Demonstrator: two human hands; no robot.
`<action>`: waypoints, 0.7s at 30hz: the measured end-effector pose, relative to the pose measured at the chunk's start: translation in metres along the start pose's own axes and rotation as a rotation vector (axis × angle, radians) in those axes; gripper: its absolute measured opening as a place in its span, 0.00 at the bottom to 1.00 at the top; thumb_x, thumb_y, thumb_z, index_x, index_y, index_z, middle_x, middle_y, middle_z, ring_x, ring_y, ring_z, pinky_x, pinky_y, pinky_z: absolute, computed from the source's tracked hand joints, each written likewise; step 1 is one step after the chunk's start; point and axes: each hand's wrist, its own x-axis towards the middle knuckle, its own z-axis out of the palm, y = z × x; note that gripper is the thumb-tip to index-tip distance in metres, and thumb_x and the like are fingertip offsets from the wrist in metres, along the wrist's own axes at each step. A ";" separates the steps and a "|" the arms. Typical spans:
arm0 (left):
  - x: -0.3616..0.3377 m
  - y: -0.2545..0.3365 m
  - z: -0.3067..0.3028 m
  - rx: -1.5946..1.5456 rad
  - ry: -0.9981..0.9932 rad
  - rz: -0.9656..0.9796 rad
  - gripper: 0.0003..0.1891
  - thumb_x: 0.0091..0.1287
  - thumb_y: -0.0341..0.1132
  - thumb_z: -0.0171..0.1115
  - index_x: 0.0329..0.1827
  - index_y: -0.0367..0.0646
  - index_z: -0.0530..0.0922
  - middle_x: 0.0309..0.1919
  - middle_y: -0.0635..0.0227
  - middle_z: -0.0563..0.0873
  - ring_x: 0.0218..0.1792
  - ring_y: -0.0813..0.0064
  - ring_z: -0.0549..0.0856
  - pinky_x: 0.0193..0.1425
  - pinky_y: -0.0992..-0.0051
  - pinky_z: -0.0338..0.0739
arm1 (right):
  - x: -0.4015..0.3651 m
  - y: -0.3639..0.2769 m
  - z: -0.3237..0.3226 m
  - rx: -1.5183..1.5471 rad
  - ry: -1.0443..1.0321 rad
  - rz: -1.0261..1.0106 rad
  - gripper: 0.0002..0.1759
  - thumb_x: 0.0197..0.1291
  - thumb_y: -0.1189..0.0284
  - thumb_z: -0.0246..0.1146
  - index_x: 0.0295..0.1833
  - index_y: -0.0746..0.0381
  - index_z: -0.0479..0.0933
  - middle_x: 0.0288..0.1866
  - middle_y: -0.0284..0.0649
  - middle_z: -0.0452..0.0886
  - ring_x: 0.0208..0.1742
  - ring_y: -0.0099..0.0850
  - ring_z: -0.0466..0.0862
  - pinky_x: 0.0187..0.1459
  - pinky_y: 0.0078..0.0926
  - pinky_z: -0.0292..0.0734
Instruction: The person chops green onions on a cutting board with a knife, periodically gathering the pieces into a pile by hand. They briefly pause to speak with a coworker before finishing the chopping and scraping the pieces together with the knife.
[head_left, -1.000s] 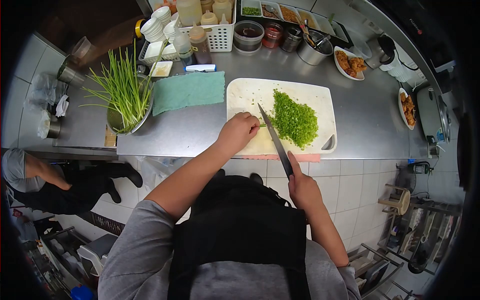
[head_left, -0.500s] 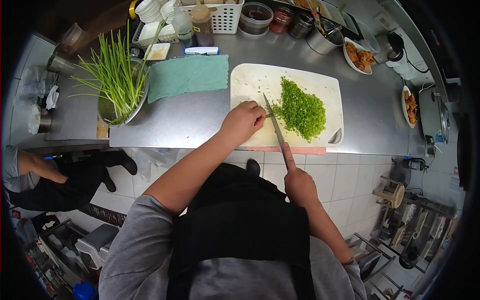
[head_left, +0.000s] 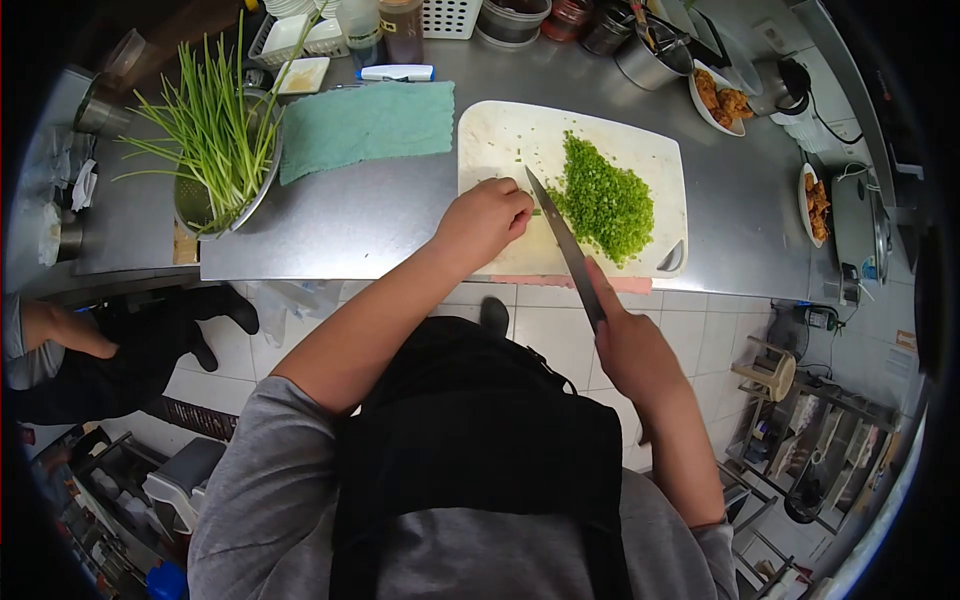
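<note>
On the white cutting board [head_left: 495, 130] lies a heap of finely chopped green onions [head_left: 605, 200]. My left hand [head_left: 485, 222] rests at the board's near left part, its fingers curled over green onion stalks, of which only a small green end [head_left: 536, 212] shows. My right hand [head_left: 637, 350] grips a kitchen knife [head_left: 565, 245] by its handle, index finger along the blade's spine. The blade slants across the board between my left fingertips and the heap, its tip pointing away from me. Whole green onions [head_left: 225, 140] stand in a metal bowl [head_left: 272, 172] at left.
A green cloth [head_left: 370, 130] lies between bowl and board. Sauce bottles [head_left: 402, 30], a small dish [head_left: 303, 76] and a metal pot [head_left: 652, 65] stand behind. Dishes of fried food [head_left: 722, 102] are at right. Another person's arm [head_left: 70, 330] shows at left.
My right hand has moved right, and the knife now slants more. The left hand keeps its place on the board. The whole view has shifted slightly, with the counter higher in the picture.
</note>
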 end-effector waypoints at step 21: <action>0.001 -0.002 -0.003 0.026 -0.013 0.046 0.03 0.63 0.31 0.67 0.39 0.48 0.83 0.35 0.69 0.82 0.40 0.63 0.84 0.42 0.64 0.82 | 0.025 -0.014 0.067 -0.077 0.086 0.082 0.52 0.60 0.79 0.55 0.86 0.47 0.38 0.22 0.50 0.81 0.24 0.49 0.83 0.31 0.51 0.80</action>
